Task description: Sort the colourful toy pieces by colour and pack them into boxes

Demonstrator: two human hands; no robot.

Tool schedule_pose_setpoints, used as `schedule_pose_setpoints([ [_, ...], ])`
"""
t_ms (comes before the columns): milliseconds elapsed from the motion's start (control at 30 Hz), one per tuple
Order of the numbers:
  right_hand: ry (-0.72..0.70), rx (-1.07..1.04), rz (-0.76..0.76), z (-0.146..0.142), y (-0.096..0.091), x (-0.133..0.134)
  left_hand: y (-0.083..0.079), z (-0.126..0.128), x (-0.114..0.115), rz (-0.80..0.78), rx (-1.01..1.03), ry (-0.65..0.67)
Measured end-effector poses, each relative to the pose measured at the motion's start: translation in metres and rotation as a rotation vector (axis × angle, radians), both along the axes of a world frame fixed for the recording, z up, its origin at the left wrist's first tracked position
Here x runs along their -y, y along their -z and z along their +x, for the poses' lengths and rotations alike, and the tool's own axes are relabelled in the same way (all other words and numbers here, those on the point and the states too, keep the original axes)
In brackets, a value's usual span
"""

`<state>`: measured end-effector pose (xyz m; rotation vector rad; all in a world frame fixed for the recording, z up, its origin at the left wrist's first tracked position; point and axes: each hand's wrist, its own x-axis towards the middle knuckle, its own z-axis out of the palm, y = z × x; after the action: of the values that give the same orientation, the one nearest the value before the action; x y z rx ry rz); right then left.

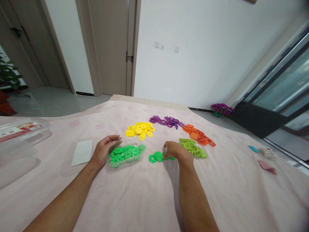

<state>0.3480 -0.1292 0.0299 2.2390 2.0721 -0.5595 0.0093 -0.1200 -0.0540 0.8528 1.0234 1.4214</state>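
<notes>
A clear plastic box [125, 168] full of green interlocking discs [124, 153] sits on the cloth in front of me. My left hand [103, 149] curves around its left end, thumb and fingers on the rim. To the right of the box lies a short row of loose green interlocking discs [158, 156]. My right hand [175, 149] reaches down onto the right end of that row, fingers curled over a green disc and partly hiding it. One green disc [142, 148] rests at the box's right rim.
Beyond lie piles of yellow discs [140, 129], purple pieces [166, 121], orange pieces [198, 135] and lime-green pieces [193, 149]. At left are a clear lid with a white card [82, 152] and more clear containers [21, 129]. A pink paper [266, 167] and small white box [267, 153] lie right.
</notes>
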Motion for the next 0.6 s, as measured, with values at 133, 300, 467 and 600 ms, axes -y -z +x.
schedule_pose_setpoints([
  [133,-0.025,0.022,-0.053,-0.004,0.004,-0.002,0.001,0.0,-0.001,-0.01,-0.004,-0.006],
  [300,-0.137,-0.113,-0.077,-0.011,0.012,-0.008,0.003,0.0,-0.002,-0.008,-0.01,0.0],
  [467,-0.193,-0.116,-0.05,-0.015,0.013,-0.008,0.003,-0.001,-0.002,0.0,-0.005,0.005],
  [600,-0.204,-0.036,-0.062,-0.018,0.015,-0.006,0.004,-0.001,-0.002,-0.003,-0.002,0.004],
])
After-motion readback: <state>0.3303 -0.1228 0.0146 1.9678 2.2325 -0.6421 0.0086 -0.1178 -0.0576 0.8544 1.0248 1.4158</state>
